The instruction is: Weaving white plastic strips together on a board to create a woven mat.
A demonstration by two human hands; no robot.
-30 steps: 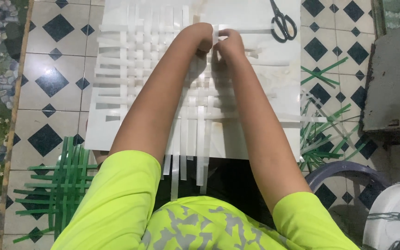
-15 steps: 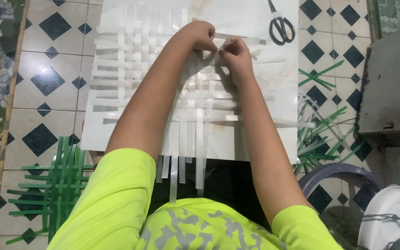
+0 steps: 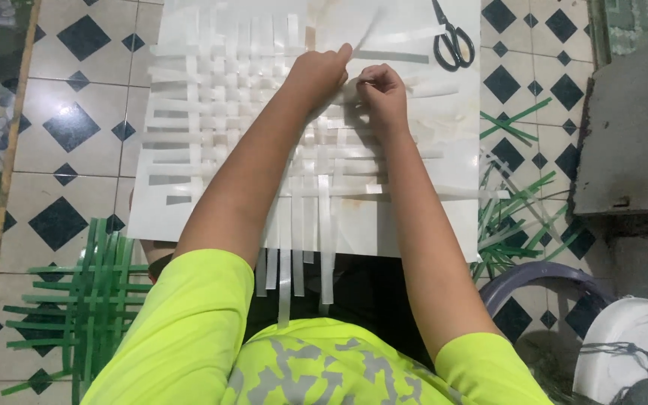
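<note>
1. One white woven mat of flat strips lies half finished on one white board, which rests on a tiled floor patterned with dark diamonds.
2. The mat's strips cross over and under each other; their loose ends stick out on all sides, and several hang off the near edge of the board toward the person.
3. One pair of black-handled scissors lies on the far right corner of the board, well apart from the hands.
4. One green woven mat lies on the floor at the lower left, beside the person's left sleeve.
5. A loose heap of green and white strips, too many and too tangled to count, lies on the floor to the right of the board.
6. Two bare hands show, both the person's own, with both arms stretched forward over the mat from bright yellow sleeves.
7. The left hand rests on the far part of the mat, fingers curled, thumb and forefinger pinching one white strip that lifts away from the board.
8. The right hand sits just beside it, fingers bent and closed on the strips of the mat beneath it; which strip it grips cannot be told.
</note>
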